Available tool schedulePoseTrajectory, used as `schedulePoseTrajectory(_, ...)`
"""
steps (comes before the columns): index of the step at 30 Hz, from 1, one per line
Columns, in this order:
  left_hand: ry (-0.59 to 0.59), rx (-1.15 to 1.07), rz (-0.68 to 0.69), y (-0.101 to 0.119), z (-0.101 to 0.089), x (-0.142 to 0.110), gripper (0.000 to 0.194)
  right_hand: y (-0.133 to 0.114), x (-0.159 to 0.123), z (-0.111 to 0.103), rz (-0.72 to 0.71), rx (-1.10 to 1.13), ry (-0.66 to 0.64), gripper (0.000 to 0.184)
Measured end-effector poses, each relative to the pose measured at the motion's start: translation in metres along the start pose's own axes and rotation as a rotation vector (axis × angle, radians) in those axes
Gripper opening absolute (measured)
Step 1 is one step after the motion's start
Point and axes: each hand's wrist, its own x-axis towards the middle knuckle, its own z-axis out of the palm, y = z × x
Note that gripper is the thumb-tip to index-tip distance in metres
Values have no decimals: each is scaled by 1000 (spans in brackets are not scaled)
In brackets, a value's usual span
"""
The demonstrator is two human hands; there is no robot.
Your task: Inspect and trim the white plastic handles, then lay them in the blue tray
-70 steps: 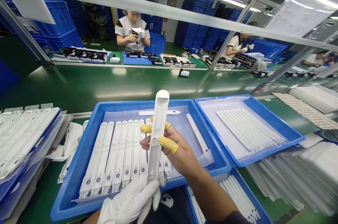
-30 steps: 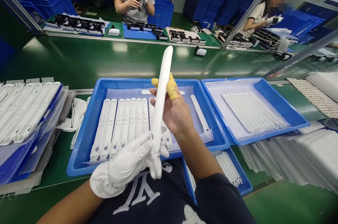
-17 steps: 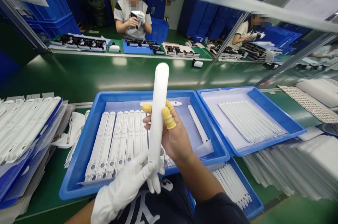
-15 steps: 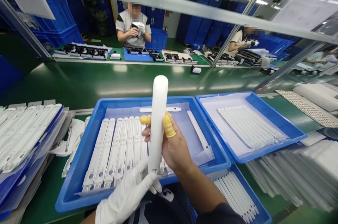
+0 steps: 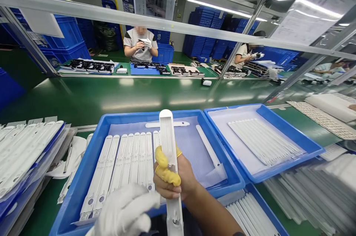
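Observation:
A long white plastic cover [image 5: 167, 132] stands nearly upright in front of me, its hollow, ribbed inner side facing me. My right hand [image 5: 172, 176], with yellow finger cots on some fingers, is closed around its middle. Left of the cover's lower end is my left hand [image 5: 126, 208] in a white glove. Its fingers are loosely bent and apart, with nothing in them, and it is slightly blurred. Behind both hands lies a blue tray [image 5: 155, 115] with a row of similar white covers [image 5: 129, 158]. Two more lie apart in it, one along the back [image 5: 167, 124] and one on the right [image 5: 207, 145].
A second blue tray [image 5: 317, 151] at right holds a block of white strips [image 5: 264, 141]. Below it sits another tray of covers [image 5: 253, 213]. Stacked white parts [image 5: 25, 150] stand at left. Across the green bench [image 5: 133, 97], co-workers handle black parts; a metal rail [image 5: 167, 24] crosses above.
The cover has been turned from its smooth outer face to its hollow inner side and lowered somewhat. My left hand has let go of its lower end and moved left. My view has tilted up slightly.

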Motion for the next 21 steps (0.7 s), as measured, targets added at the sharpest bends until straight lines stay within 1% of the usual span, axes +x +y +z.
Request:
schedulePoseTrajectory(2,161,98,143,4,-15,22,52,3,-1,-7,73,46,-79,74)
schedulePoseTrajectory(3,185,157,218,6,-20,35,58,6,-3,-10,104,50,-115,76)
schedulePoseTrajectory(5,158,291,353,9,-26,62,70,10,-6,-15,161,37,-190,78)
schedulePoseTrajectory(6,142,355,399,11,-27,74,73,12,-8,-17,184,30,-223,79)
schedulePoseTrajectory(8,133,452,420,13,-28,95,70,13,-11,-20,200,47,-244,80)
schedulePoseTrajectory(9,118,477,407,13,-28,102,66,13,-13,-23,198,71,-235,80)
schedulePoseTrajectory(11,93,470,336,12,-28,110,60,12,-15,-29,206,108,-230,79)
schedulePoseTrajectory(12,93,442,274,11,-27,112,61,13,-17,-32,225,109,-241,79)
schedulePoseTrajectory(14,109,352,93,6,-26,111,65,15,-19,-38,280,78,-275,80)
schedulePoseTrajectory(16,108,242,-107,-1,-24,107,68,17,-22,-40,304,44,-248,80)
schedulePoseTrajectory(18,73,152,-244,-10,-23,104,67,15,-23,-37,280,-14,-134,76)
schedulePoseTrajectory(19,52,117,-282,-14,-22,103,66,11,-21,-36,244,-74,-40,74)
schedulePoseTrajectory(20,30,95,-306,-19,-20,102,64,6,-19,-35,192,-174,86,72)
schedulePoseTrajectory(21,-5,88,-325,-23,-18,101,64,-1,-15,-36,136,-337,245,68)
